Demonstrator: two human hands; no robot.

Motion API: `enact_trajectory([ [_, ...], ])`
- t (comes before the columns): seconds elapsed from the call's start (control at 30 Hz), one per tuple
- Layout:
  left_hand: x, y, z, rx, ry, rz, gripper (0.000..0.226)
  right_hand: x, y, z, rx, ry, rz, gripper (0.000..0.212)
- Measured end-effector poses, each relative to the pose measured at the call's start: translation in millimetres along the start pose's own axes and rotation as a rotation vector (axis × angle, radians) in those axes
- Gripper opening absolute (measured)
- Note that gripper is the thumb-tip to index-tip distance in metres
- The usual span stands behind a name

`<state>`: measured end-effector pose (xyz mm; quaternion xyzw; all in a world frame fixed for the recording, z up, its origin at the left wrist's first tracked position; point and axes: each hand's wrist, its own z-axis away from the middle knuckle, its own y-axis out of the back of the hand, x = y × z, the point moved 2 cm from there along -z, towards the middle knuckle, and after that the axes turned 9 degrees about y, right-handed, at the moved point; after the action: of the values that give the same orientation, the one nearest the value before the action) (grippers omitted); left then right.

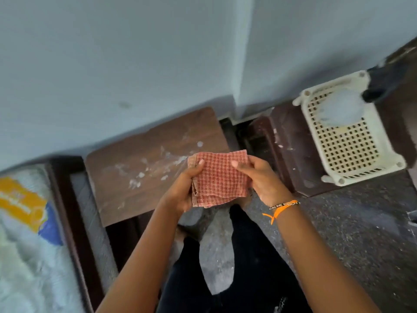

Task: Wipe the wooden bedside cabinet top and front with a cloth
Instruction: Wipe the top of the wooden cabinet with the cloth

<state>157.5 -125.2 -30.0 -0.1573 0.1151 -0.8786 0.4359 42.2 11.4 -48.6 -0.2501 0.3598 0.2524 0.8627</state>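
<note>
A folded reddish checked cloth (220, 178) is held up in front of me, above the near right corner of the wooden bedside cabinet (144, 159). My left hand (182, 190) grips its left edge, thumb on top. My right hand (264, 177) grips its right edge, thumb pressed on the fabric. The cabinet top is dark brown and carries white dusty smears and spots. Its front face is in shadow below the near edge.
A bed with a dark wooden frame (67, 211) and a white cover lies to the left. A dark brown stool (291, 150) carrying an upturned cream plastic basket (347, 136) stands to the right. Pale blue walls are behind. My legs stand on the speckled floor (352, 233).
</note>
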Motion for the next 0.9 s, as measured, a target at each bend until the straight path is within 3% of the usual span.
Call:
enact_trajectory([
  [0.17,-32,104,3,0.233,-0.083,0.018,0.021,37,-80,-9,-0.23,-0.027,0.478,0.011],
  [0.33,-73,214,-5,0.5,-0.1,-0.106,0.018,88,-169,-31,-0.255,0.115,0.801,0.014],
  [0.47,-102,293,-4,0.582,-0.099,-0.143,0.02,123,-236,-61,-0.255,0.319,1.064,0.027],
  [0.53,-112,326,-4,0.57,-0.081,-0.159,0.015,136,-265,-76,-0.176,0.485,1.222,0.035],
  [0.63,-124,369,-10,0.59,-0.083,-0.186,0.013,174,-304,-91,-0.179,0.702,1.306,0.045],
  [0.8,-140,421,-29,0.698,-0.084,-0.205,0.03,281,-332,-99,-0.516,0.631,1.451,0.038],
  [0.9,-142,446,-40,0.815,-0.11,-0.186,0.052,317,-342,-108,-0.445,0.606,1.585,0.046],
])
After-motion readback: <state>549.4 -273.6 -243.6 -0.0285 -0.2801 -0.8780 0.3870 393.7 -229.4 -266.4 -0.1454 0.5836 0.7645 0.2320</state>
